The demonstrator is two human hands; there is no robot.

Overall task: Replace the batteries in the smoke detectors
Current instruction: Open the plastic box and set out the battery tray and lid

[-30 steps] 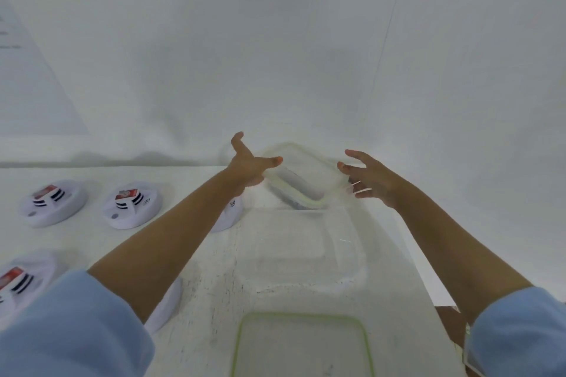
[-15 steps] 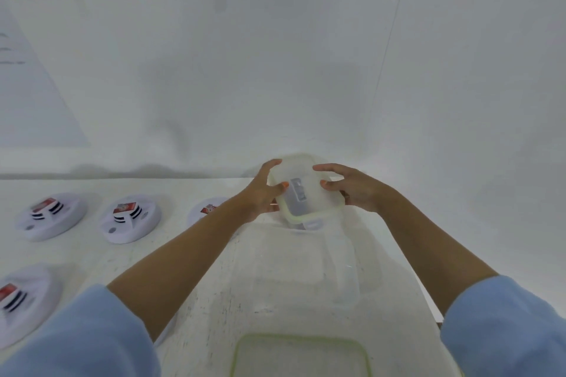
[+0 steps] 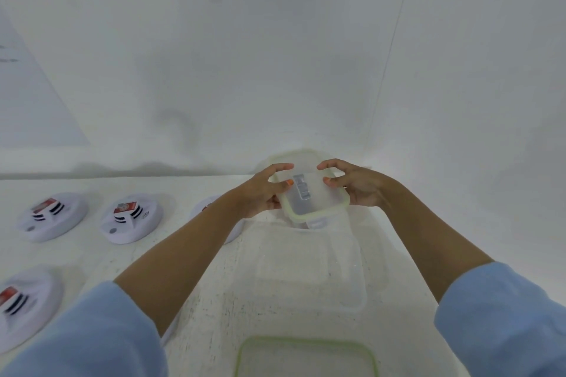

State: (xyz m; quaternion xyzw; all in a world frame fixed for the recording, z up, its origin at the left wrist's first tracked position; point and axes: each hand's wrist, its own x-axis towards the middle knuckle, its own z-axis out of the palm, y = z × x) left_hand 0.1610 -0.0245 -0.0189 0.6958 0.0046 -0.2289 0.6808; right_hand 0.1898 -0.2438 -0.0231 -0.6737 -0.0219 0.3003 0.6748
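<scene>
A clear plastic container (image 3: 318,193) with a green-rimmed lid is held tilted above the white table (image 3: 214,300), near its far edge. Something grey, hard to make out, shows through the lid. My left hand (image 3: 263,191) grips the container's left side with the thumb on the lid. My right hand (image 3: 356,187) grips its right side, fingers curled over the lid. White round smoke detectors with red labels lie on the left: one (image 3: 52,216), another (image 3: 130,216), a third (image 3: 23,303), and one (image 3: 208,206) partly hidden behind my left forearm.
A clear open container (image 3: 352,269) stands in the table's middle, under my hands. A green-rimmed lid (image 3: 306,358) lies at the near edge. A white wall rises right behind the table. The table's right edge runs beneath my right forearm.
Both hands, open and apart one second ago, closed on the lidded container and drew it nearer and higher. My view dipped slightly.
</scene>
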